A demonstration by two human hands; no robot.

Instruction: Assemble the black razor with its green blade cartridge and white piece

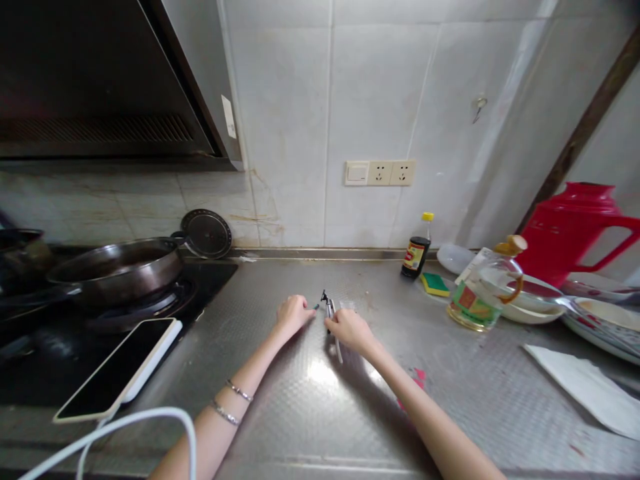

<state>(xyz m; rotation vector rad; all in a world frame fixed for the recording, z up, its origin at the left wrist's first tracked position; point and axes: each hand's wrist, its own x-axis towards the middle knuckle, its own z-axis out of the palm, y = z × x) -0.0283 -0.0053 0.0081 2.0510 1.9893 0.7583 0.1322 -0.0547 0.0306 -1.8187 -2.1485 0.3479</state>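
Note:
My left hand reaches out over the steel counter, its fingers pinched on a small, thin dark piece. Just to its right, my right hand is closed around a slim black-and-silver object. That object has a small black end pointing away from me and a pale curved strip hanging below the fingers. It is too small to tell its kind. A narrow gap separates the dark piece from the slim object.
A phone with a white cable lies across the hob edge at left, near a steel pan. On the right stand a sauce bottle, a sponge, an oil jug and a red thermos. A white paper lies nearer.

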